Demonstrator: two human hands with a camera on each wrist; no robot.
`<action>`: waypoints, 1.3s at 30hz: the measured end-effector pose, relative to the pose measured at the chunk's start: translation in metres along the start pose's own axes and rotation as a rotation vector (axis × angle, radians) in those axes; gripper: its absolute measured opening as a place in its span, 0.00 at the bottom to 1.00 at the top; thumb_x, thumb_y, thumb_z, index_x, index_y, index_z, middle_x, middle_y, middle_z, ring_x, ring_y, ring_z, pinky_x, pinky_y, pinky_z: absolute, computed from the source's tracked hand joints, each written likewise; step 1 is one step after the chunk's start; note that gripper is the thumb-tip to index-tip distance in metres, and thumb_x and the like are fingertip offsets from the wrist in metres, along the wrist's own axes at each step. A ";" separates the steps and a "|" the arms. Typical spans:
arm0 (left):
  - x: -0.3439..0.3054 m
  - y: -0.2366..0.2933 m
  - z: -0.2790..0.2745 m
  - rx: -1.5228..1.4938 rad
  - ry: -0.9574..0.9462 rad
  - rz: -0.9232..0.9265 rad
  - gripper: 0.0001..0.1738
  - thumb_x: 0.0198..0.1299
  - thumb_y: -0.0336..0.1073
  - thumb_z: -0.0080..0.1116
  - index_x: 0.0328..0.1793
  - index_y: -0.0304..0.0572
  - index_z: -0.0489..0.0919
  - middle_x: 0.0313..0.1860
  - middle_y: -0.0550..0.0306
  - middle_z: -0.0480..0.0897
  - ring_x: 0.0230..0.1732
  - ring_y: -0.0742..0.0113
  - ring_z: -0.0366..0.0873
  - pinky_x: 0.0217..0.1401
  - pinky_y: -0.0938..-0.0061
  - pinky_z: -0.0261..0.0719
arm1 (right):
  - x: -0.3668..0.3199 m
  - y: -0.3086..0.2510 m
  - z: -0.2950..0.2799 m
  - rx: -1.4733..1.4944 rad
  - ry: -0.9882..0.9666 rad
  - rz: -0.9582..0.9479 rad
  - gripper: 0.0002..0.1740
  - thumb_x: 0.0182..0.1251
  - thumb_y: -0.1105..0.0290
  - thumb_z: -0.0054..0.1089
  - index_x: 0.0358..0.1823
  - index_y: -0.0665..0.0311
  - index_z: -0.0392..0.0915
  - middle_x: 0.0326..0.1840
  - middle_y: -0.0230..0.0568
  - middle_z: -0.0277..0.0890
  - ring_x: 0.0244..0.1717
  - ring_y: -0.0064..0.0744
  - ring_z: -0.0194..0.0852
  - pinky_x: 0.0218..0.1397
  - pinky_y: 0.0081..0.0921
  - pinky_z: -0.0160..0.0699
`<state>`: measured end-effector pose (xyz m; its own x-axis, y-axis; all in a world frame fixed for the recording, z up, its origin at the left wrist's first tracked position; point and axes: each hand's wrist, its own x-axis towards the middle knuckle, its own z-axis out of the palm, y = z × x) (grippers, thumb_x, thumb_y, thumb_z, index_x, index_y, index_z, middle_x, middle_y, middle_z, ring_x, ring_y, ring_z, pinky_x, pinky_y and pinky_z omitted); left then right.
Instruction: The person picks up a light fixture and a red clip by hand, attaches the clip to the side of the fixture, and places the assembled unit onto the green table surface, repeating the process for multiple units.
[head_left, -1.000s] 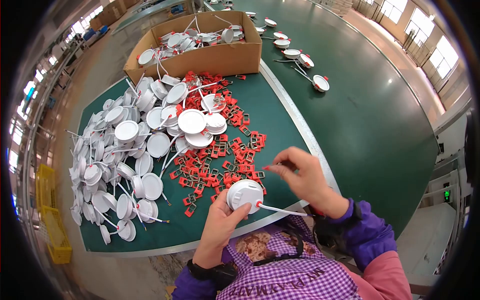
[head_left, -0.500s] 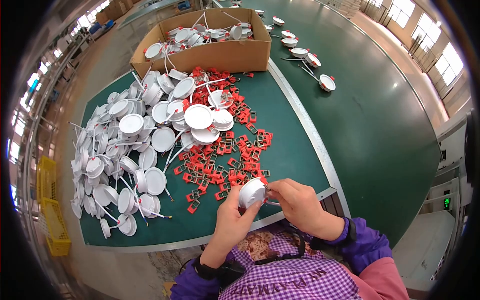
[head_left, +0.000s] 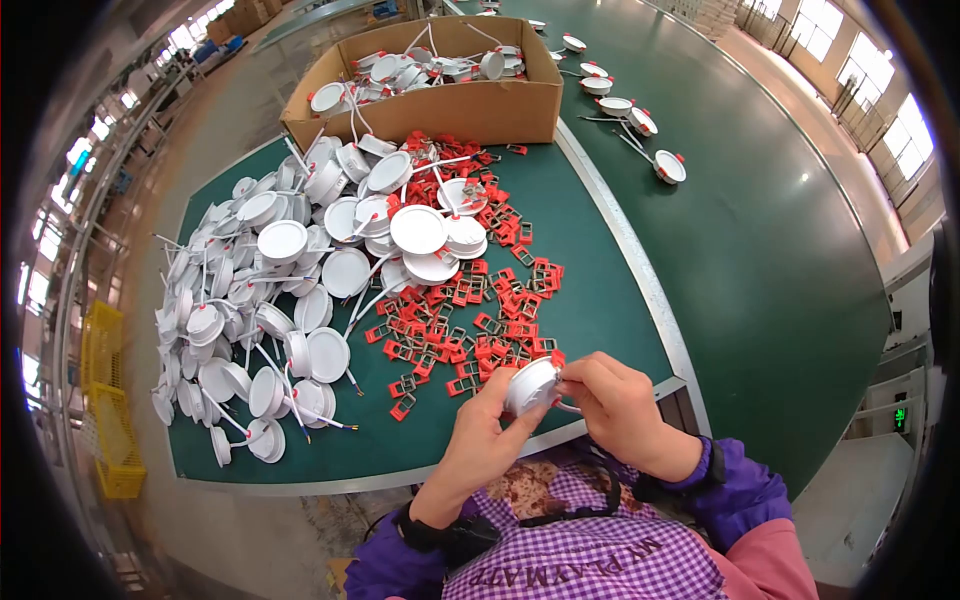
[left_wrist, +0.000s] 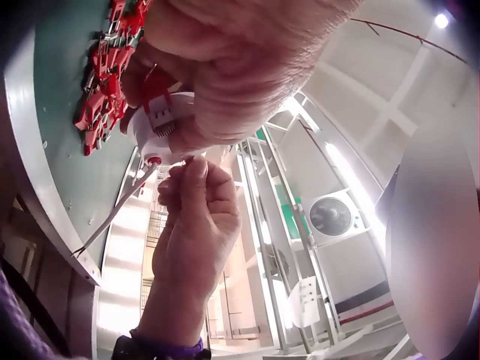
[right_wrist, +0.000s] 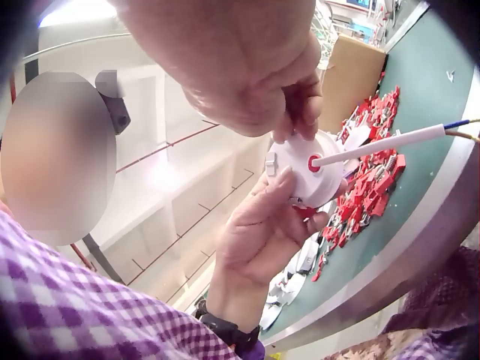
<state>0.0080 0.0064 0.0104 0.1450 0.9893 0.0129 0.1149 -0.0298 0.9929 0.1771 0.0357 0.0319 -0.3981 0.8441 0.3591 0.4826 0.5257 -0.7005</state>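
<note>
Your left hand was grasping a round white fixture, with your thumb on its back and your fingers curled round its side. The fixture was held tilted, above the near edge of the green counter. Your right hand had its fingers curled and its fingertips closed against the fixture's rim; whether they also gripped a small part there was hidden. A red clip sat at the side of the fixture, close to your left fingers.

A white cable came out through a red grommet in the fixture's back and ended in thin coloured wires.

On the counter, beyond your hands, loose red clips with metal frames lay scattered. To the left of them, many white fixtures were heaped, some with their cables sticking out. An open cardboard box stood at the far end, holding more fixtures. To the right, past a metal edging strip, a line of fixtures with red parts lay on another green surface.
</note>
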 end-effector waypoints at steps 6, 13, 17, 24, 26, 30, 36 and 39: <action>0.006 -0.005 -0.002 -0.126 -0.048 -0.025 0.17 0.59 0.33 0.58 0.54 0.39 0.72 0.35 0.58 0.78 0.34 0.75 0.74 0.37 0.78 0.73 | 0.007 0.012 -0.006 -0.019 0.025 -0.100 0.07 0.54 0.80 0.61 0.34 0.67 0.73 0.30 0.42 0.73 0.28 0.41 0.75 0.29 0.29 0.73; 0.007 0.016 0.000 -0.075 -0.130 -0.107 0.17 0.58 0.33 0.60 0.51 0.37 0.72 0.38 0.63 0.75 0.39 0.78 0.69 0.43 0.80 0.68 | 0.010 0.004 -0.041 0.352 -0.225 0.419 0.26 0.59 0.77 0.59 0.59 0.67 0.63 0.46 0.49 0.77 0.36 0.30 0.83 0.37 0.24 0.78; 0.013 0.016 0.007 -0.086 -0.187 -0.113 0.16 0.56 0.34 0.61 0.49 0.37 0.73 0.36 0.62 0.75 0.38 0.77 0.70 0.42 0.80 0.68 | 0.014 0.008 -0.052 0.401 -0.327 0.451 0.23 0.60 0.79 0.57 0.58 0.70 0.65 0.45 0.51 0.77 0.34 0.29 0.82 0.35 0.23 0.79; 0.043 0.031 0.008 0.052 -0.337 -0.081 0.20 0.54 0.36 0.63 0.52 0.35 0.74 0.41 0.55 0.79 0.44 0.70 0.75 0.49 0.75 0.71 | 0.023 0.039 -0.071 0.584 -0.310 0.615 0.18 0.61 0.80 0.54 0.53 0.76 0.69 0.40 0.44 0.76 0.29 0.24 0.79 0.32 0.20 0.79; 0.065 0.022 -0.011 0.371 -0.126 0.104 0.26 0.54 0.38 0.62 0.59 0.36 0.71 0.55 0.46 0.76 0.58 0.55 0.73 0.59 0.67 0.69 | 0.027 0.064 -0.086 0.415 -0.136 0.556 0.17 0.63 0.77 0.54 0.53 0.76 0.70 0.39 0.43 0.76 0.28 0.24 0.79 0.30 0.20 0.78; 0.108 -0.006 -0.074 1.151 0.211 0.320 0.27 0.47 0.23 0.54 0.59 0.35 0.70 0.57 0.41 0.72 0.61 0.44 0.66 0.64 0.58 0.64 | 0.031 0.116 -0.120 0.219 0.300 0.553 0.18 0.62 0.72 0.56 0.51 0.75 0.71 0.36 0.41 0.77 0.25 0.24 0.77 0.28 0.19 0.76; 0.133 -0.026 -0.095 1.508 0.263 0.362 0.27 0.47 0.21 0.54 0.58 0.38 0.71 0.59 0.43 0.71 0.63 0.46 0.65 0.63 0.55 0.63 | 0.031 0.084 -0.064 -0.045 0.140 0.299 0.10 0.58 0.75 0.58 0.42 0.67 0.77 0.37 0.45 0.78 0.29 0.37 0.78 0.33 0.27 0.77; 0.136 -0.027 -0.097 1.514 0.248 0.390 0.26 0.48 0.22 0.54 0.58 0.39 0.72 0.59 0.45 0.72 0.63 0.47 0.66 0.62 0.57 0.65 | 0.025 0.069 -0.021 -0.054 -0.157 0.164 0.08 0.56 0.75 0.58 0.39 0.66 0.78 0.38 0.48 0.75 0.38 0.51 0.75 0.41 0.36 0.76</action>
<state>-0.0711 0.1556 -0.0029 0.2586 0.8806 0.3970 0.9660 -0.2358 -0.1063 0.2170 0.0957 0.0055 -0.4257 0.8940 0.1397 0.5900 0.3913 -0.7062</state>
